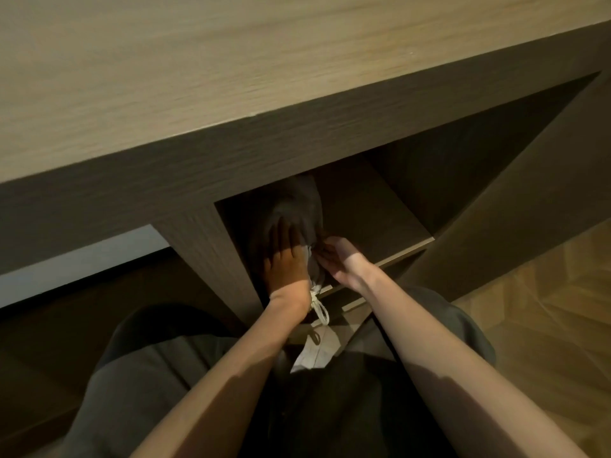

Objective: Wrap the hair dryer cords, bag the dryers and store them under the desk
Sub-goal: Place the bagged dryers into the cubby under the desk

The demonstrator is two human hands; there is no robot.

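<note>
Nearest to us are two bare forearms, the left forearm (211, 391) and the right forearm (446, 358), reaching forward over knees in dark grey trousers (132, 375). Between the knees lies a pale, creased sheet-like thing (314, 352); we cannot tell what it is.

Both arms reach into an open compartment under the broad light-brown wood-grain desk top (231, 61). There we find the dark grey soft fabric drawstring bag (297, 206). It lies on the compartment's wooden shelf (380, 209), hard against the left upright wooden panel (201, 246), with its rounded bulk pointing inward and its gathered neck toward us. What is inside it is hidden from us.

The left hand (286, 259) lies flat on top of the bag, fingers straight and slightly spread, pressing on the cloth and grasping nothing. The right hand (337, 259) sits just beside it at the bag's neck, palm turned toward the left hand, with thumb and fingers curled onto the bunched fabric and gripping it, though the light there is dim.

A white braided drawstring cord (319, 307) hangs from the neck, down past the left wrist and over the shelf's front edge. To the right we see a herringbone wooden floor (545, 309), and to the left, below the desk, a pale strip of wall (82, 259).
</note>
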